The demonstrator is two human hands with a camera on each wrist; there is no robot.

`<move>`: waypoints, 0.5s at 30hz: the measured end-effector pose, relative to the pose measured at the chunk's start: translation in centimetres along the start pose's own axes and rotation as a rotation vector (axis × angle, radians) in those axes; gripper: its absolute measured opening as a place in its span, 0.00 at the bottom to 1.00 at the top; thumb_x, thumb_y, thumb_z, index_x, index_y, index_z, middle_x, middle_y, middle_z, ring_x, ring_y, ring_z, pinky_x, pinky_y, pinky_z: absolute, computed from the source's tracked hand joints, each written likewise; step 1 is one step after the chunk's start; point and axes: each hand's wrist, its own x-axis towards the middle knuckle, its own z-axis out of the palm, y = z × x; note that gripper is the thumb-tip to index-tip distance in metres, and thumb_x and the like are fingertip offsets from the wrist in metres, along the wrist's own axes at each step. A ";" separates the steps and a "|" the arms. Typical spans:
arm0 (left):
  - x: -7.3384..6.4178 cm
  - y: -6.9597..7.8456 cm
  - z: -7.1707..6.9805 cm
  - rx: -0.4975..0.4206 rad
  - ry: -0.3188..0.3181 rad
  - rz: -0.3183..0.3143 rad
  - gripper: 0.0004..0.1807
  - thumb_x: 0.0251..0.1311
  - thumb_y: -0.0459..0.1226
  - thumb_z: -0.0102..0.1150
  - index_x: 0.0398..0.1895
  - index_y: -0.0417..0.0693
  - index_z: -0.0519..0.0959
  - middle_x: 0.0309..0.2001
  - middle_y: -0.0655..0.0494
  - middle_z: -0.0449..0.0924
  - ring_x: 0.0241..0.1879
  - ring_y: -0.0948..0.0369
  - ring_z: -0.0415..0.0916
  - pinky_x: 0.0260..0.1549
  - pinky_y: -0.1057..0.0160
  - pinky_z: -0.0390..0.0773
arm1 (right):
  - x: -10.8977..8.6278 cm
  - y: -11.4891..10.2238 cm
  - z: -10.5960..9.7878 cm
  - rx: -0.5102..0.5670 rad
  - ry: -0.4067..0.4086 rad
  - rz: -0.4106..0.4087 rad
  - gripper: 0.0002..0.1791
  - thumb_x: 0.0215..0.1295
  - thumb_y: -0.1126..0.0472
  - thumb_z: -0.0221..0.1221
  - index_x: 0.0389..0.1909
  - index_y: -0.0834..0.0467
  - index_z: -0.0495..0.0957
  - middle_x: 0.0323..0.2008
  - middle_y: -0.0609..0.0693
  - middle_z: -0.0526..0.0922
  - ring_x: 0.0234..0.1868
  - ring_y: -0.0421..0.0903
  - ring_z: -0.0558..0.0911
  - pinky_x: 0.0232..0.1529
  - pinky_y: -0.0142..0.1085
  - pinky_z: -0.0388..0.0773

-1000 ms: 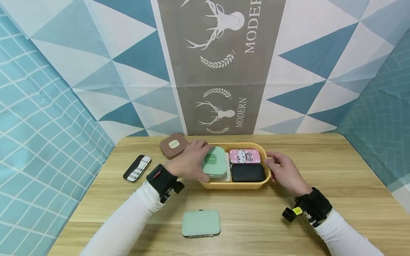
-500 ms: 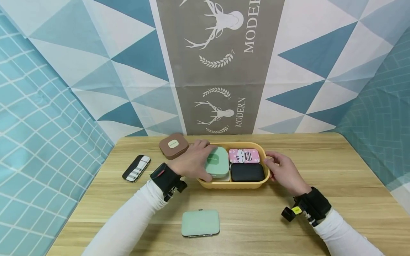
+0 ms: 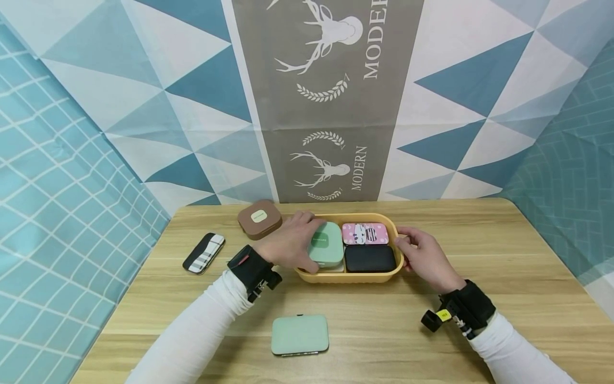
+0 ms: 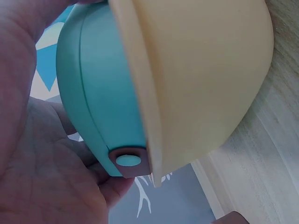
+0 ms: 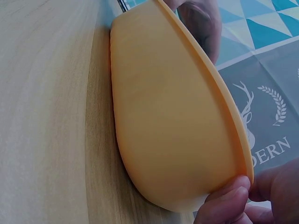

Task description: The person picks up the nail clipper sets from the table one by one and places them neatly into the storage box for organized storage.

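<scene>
My left hand grips a green square case from its left side, with thumb and fingers on opposite edges. The case sits at the left end of a yellow oval tray, and a pale edge shows below it. In the left wrist view, the case's brown clasp stands just above the tray rim. My right hand pinches the tray's right rim between thumb and fingers. Inside the tray's right half lie a pink tin with a cartoon print and, in front of it, a black case.
A brown square case with a cream label lies behind my left hand. A black case with a plaid band rests farther left. Nearer on the wooden table is a flat mint-green case. A patterned backdrop rises behind.
My left hand and the green case have shifted slightly right within the tray, covering more of the pale part beneath. My right hand has stayed on the rim.
</scene>
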 end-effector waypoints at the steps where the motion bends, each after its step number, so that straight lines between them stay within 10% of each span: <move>1: 0.0 0.0 0.0 0.000 -0.002 0.000 0.57 0.41 0.51 0.79 0.78 0.46 0.67 0.60 0.51 0.69 0.59 0.53 0.64 0.56 0.54 0.70 | 0.0 0.0 0.0 -0.001 0.000 0.001 0.26 0.84 0.60 0.52 0.75 0.69 0.65 0.40 0.60 0.75 0.26 0.47 0.77 0.25 0.37 0.80; 15: 0.2 -0.3 0.4 -0.009 -0.024 -0.008 0.57 0.42 0.50 0.80 0.79 0.46 0.66 0.59 0.53 0.69 0.59 0.55 0.64 0.57 0.57 0.70 | 0.0 0.0 0.0 -0.008 0.003 0.008 0.26 0.85 0.60 0.52 0.76 0.69 0.65 0.40 0.60 0.75 0.26 0.47 0.77 0.25 0.37 0.80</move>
